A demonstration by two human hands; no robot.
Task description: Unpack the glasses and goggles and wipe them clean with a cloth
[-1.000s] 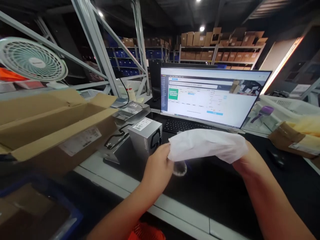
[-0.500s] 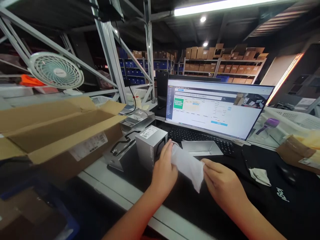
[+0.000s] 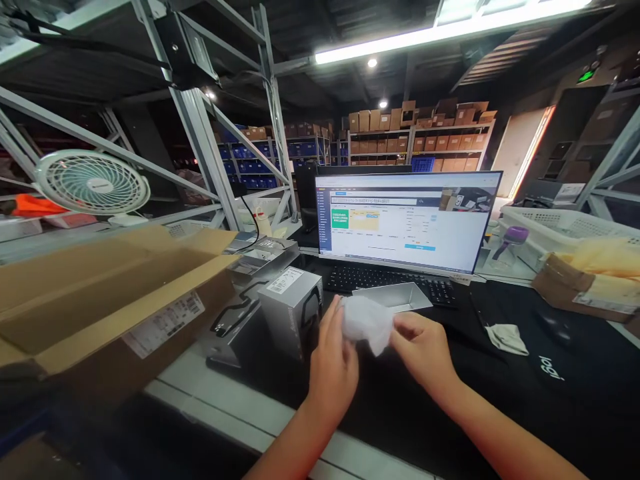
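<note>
White crumpled wrap (image 3: 365, 323) sits pinched between the left hand (image 3: 334, 363) and right hand (image 3: 423, 350), above the dark tabletop (image 3: 500, 400), near the grey box (image 3: 290, 310); it looks light, soft and limp, best gripped at its edges

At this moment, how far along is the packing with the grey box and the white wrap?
Done: the grey box stands on the desk, its lid off by the keyboard. In hand: left hand and right hand bunch the white wrap together. Left: the wrap is not in the box, the lid not on.
</note>
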